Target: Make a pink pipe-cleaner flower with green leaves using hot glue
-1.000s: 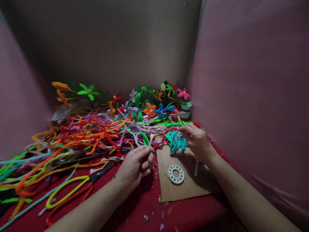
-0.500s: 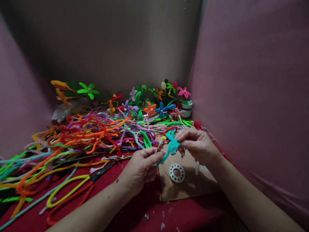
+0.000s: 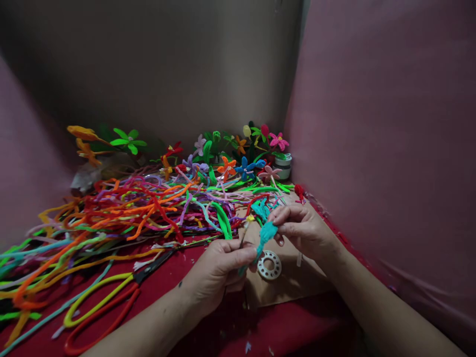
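Observation:
My left hand point(image 3: 225, 263) pinches the lower end of a teal fuzzy petal piece point(image 3: 267, 233), along with a thin stem that has a yellow tip point(image 3: 250, 218). The fingertips of my right hand point(image 3: 303, 228) close on the upper edge of the same teal piece. More teal fuzzy pieces point(image 3: 260, 210) show just behind it. Below the hands a white spool ring point(image 3: 269, 265) lies on a brown cardboard sheet point(image 3: 293, 290).
A tangled heap of coloured pipe cleaners point(image 3: 126, 208) covers the left and middle. Scissors point(image 3: 100, 297) with yellow and red handles lie on the red cloth point(image 3: 163, 282). Fuzzy flowers point(image 3: 245, 168) and a small white pot point(image 3: 283, 166) stand along the back wall.
The view has shifted slightly right. My left hand has moved toward the right hand, now partly beside the spool ring, and the yellow-tipped stem stands farther apart from the teal piece.

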`<act>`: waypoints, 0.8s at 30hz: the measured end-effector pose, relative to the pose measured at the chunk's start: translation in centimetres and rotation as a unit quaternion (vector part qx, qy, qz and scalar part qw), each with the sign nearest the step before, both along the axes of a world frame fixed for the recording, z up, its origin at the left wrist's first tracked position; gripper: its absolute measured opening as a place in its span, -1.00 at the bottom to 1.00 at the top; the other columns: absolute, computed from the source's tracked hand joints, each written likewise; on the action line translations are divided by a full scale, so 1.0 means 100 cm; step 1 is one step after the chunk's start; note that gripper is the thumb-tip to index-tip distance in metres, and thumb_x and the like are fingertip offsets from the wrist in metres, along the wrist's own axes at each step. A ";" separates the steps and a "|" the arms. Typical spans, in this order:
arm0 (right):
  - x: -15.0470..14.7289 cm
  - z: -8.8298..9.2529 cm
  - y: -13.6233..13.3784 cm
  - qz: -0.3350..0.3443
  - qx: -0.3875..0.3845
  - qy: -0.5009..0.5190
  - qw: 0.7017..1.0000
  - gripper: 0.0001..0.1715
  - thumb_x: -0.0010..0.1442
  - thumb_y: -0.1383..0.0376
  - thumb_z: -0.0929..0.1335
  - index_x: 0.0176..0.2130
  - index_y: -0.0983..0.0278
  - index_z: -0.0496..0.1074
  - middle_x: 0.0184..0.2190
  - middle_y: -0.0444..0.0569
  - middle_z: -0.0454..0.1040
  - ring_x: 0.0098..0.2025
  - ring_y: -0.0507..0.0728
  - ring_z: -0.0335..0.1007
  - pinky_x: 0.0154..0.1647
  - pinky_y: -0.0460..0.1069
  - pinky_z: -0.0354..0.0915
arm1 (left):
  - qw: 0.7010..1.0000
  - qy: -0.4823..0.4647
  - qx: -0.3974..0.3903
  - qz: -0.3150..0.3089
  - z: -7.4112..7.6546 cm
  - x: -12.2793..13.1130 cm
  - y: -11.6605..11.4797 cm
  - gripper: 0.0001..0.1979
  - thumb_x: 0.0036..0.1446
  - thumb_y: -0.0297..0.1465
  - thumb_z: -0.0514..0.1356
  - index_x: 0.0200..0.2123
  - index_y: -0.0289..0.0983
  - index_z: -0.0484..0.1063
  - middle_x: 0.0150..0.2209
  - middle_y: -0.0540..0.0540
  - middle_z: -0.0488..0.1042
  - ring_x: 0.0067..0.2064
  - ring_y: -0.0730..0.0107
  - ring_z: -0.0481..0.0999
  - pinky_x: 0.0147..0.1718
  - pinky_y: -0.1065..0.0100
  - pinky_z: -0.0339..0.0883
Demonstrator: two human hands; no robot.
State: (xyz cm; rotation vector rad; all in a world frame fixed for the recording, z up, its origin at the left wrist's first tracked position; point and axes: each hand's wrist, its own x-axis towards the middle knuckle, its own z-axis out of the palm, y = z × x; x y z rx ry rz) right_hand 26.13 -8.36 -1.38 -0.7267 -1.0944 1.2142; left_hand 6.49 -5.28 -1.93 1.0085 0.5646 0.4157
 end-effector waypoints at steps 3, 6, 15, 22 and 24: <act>-0.002 0.000 -0.004 0.008 0.003 0.004 1.000 -0.93 -0.13 0.44 0.45 -0.53 0.29 0.49 -0.44 -0.10 0.42 -0.54 -0.02 0.36 -0.61 -0.12 0.26 | 0.999 0.006 -0.043 -0.029 0.000 0.001 -0.003 -0.80 -0.06 -0.35 0.23 -0.59 -0.31 0.29 -0.77 0.18 -0.04 -0.72 0.70 -0.21 -0.72 0.49 -0.34; -0.003 0.000 -0.008 0.010 0.004 -0.003 1.000 -0.94 -0.12 0.42 0.45 -0.53 0.30 0.48 -0.43 -0.10 0.41 -0.54 -0.02 0.35 -0.61 -0.11 0.27 | 0.998 0.016 -0.066 -0.016 0.000 0.002 -0.005 -0.83 -0.11 -0.40 0.25 -0.57 -0.29 0.29 -0.78 0.18 0.00 -0.73 0.69 -0.19 -0.73 0.49 -0.34; 0.036 -0.003 -0.037 -0.283 -0.010 -0.375 0.883 -0.81 0.07 0.28 0.33 -0.27 0.28 0.46 -0.34 0.02 0.46 -0.39 0.10 0.38 -0.44 -0.02 0.32 | 0.997 0.039 -0.045 0.045 -0.002 0.000 -0.003 -0.78 -0.19 -0.43 0.30 -0.53 -0.29 0.26 -0.75 0.20 0.04 -0.72 0.73 -0.16 -0.71 0.52 -0.32; 0.059 -0.033 -0.062 -0.322 -0.030 -0.746 0.582 -0.51 0.09 0.29 0.24 0.03 0.41 0.28 -0.22 0.19 0.43 -0.22 0.28 0.30 -0.22 0.14 0.28 | 0.997 0.040 -0.041 0.061 -0.005 0.002 -0.001 -0.78 -0.16 -0.39 0.28 -0.54 -0.30 0.25 -0.76 0.18 0.07 -0.73 0.72 -0.14 -0.72 0.52 -0.30; 0.058 -0.039 -0.063 -0.315 -0.037 -0.759 0.569 -0.46 0.10 0.31 0.22 0.07 0.44 0.22 -0.19 0.21 0.42 -0.21 0.28 0.30 -0.23 0.12 0.28 | 0.997 0.038 -0.037 0.062 -0.007 0.003 0.000 -0.78 -0.15 -0.39 0.28 -0.55 -0.30 0.24 -0.75 0.18 0.07 -0.73 0.72 -0.13 -0.72 0.52 -0.30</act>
